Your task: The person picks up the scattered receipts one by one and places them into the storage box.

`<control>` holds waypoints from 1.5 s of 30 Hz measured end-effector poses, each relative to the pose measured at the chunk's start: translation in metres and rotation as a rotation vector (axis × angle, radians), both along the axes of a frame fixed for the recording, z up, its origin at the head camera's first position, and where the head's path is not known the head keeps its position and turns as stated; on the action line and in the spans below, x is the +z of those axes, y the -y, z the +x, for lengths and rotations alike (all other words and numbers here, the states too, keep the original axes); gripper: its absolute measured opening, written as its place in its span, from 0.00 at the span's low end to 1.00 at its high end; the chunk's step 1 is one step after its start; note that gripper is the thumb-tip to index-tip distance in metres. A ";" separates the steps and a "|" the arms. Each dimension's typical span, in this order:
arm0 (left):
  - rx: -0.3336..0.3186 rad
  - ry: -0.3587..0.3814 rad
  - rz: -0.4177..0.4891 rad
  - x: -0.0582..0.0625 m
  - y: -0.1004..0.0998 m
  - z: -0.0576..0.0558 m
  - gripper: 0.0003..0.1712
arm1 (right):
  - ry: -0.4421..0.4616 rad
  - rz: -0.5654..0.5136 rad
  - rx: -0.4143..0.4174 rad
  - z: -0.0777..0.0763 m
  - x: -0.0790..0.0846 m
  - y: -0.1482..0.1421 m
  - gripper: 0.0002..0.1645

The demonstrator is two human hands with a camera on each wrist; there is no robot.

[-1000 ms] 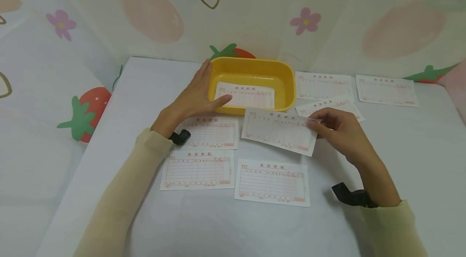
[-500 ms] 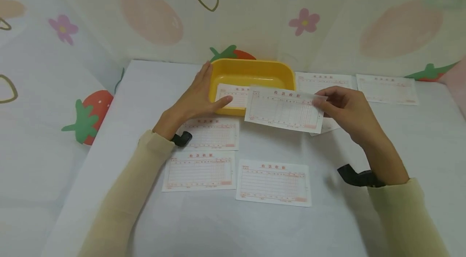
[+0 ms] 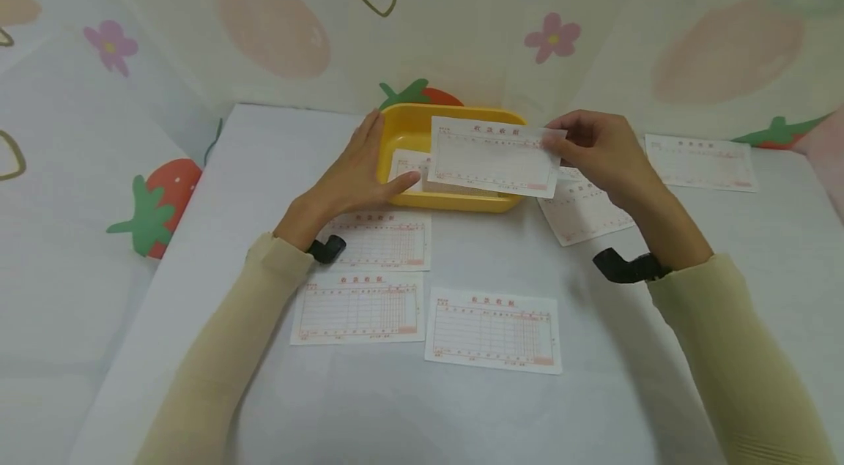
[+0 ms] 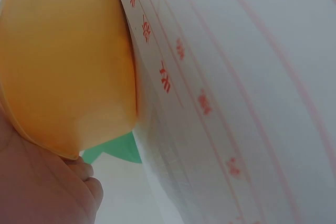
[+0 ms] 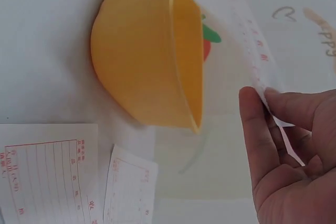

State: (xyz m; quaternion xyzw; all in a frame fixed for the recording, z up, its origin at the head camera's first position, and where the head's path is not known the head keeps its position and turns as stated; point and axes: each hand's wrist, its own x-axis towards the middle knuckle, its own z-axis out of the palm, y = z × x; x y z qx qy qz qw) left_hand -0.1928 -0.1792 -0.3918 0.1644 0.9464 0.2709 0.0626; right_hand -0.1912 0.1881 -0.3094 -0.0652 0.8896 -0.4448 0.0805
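Observation:
In the head view my right hand (image 3: 603, 154) pinches a receipt slip (image 3: 494, 157) by its right edge, thumb on top. This slip hangs over the yellow plastic tub (image 3: 455, 202), hiding part of its inside. Another receipt slip (image 3: 404, 163) lies in the tub. My left hand (image 3: 346, 172) holds the tub at its left side, thumb over the front rim and fingers along the left wall. In the right wrist view, thumb and fingers of the right hand (image 5: 294, 135) grip the thin slip (image 5: 241, 30) beside the tub (image 5: 136, 51).
Below the tub lie receipt slips at the left (image 3: 359, 309) and in the middle (image 3: 493, 333), and one slip (image 3: 389, 242) partly under the left wrist. A tilted slip (image 3: 583, 212) and a flat slip (image 3: 702, 163) lie to the right. Behind stands a printed cloth backdrop (image 3: 461, 25).
My right hand has lifted the receipt slip from in front of the tub, up and away from me, until it is over the tub. The left hand stays at the tub's side.

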 end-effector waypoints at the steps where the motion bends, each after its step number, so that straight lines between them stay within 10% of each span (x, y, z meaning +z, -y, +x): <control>1: -0.002 -0.005 0.001 0.000 0.000 0.000 0.71 | -0.002 0.006 0.006 -0.003 0.000 0.002 0.22; 21: -0.023 -0.009 0.022 -0.002 -0.007 -0.001 0.70 | -0.055 0.173 0.053 -0.021 -0.021 0.030 0.23; 34: -0.009 -0.007 0.011 -0.003 -0.003 -0.001 0.71 | -0.177 0.086 -0.100 -0.002 -0.027 0.006 0.25; 45: 0.001 0.002 -0.012 0.000 0.000 0.001 0.71 | -0.143 0.081 -0.052 0.047 -0.040 -0.006 0.27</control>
